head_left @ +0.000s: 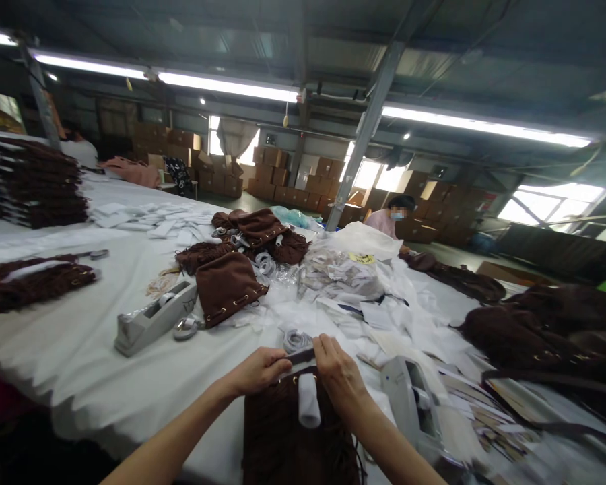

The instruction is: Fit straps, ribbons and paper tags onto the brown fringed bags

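A dark brown fringed bag (275,438) with gold eyelets lies at the table's near edge, in front of me. Its strap (301,358), partly covered by a greyish-white strip, stretches between my hands above the bag's top edge. My left hand (262,370) pinches the strap at its left end, thumb on top. At the other end, the fingers of my right hand (337,367) are closed over it. A white wrapped tab (309,402) hangs down the bag's front between my wrists. Just beyond the strap lies a coil of grey-white strip (297,340).
Grey tape dispensers stand left (156,316) and right (409,404) of my hands. Beyond are brown bags (232,289), plastic and paper scraps (341,276). More bags (525,323) lie right; a stack (35,182) stands far left. A masked person (384,219) is across the table.
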Demonstrator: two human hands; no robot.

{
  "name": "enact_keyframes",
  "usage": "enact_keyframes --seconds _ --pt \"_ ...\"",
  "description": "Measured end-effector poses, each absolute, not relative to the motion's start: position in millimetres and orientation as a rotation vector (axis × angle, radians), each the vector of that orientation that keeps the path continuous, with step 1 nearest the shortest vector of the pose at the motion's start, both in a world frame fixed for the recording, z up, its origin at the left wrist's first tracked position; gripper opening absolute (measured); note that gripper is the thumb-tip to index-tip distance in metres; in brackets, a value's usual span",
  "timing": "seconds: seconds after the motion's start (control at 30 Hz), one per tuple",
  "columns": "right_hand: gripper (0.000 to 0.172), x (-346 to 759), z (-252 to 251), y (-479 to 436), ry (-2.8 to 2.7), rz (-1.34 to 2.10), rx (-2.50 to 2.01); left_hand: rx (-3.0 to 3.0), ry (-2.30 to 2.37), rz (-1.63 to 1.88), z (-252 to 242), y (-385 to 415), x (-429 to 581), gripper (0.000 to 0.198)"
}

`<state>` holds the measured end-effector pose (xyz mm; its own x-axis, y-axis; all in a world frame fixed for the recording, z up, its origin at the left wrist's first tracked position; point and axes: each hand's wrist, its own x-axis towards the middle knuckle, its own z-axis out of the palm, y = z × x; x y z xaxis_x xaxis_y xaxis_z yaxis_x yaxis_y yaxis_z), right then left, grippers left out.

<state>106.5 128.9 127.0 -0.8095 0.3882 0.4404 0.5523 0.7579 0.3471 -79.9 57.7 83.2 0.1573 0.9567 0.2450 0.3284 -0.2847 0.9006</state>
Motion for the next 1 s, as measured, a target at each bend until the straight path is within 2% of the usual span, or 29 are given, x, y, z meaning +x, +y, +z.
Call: enact_keyframes --seconds 0.2,0.4,0.57,0.8,1.0 --pt "0.037 90 120 126 -2.528 0.031 -0.931 1.530 1.244 1.251 51 56 -99 0.041" --pt "0.030 58 108 127 -2.085 0.687 -1.081 1.414 1.300 1.364 51 64 -105 0.044" --pt "0.033 40 95 124 -1.738 1.210 -0.992 1.410 1.292 1.348 47 69 -112 0.044" --pt "0.031 25 91 109 -1.396 1.480 -0.919 1.321 1.192 1.242 37 68 -113 0.053" --pt "0.028 21 79 109 -1.238 1.585 -0.897 1.178 1.149 1.342 38 61 -114 0.055"
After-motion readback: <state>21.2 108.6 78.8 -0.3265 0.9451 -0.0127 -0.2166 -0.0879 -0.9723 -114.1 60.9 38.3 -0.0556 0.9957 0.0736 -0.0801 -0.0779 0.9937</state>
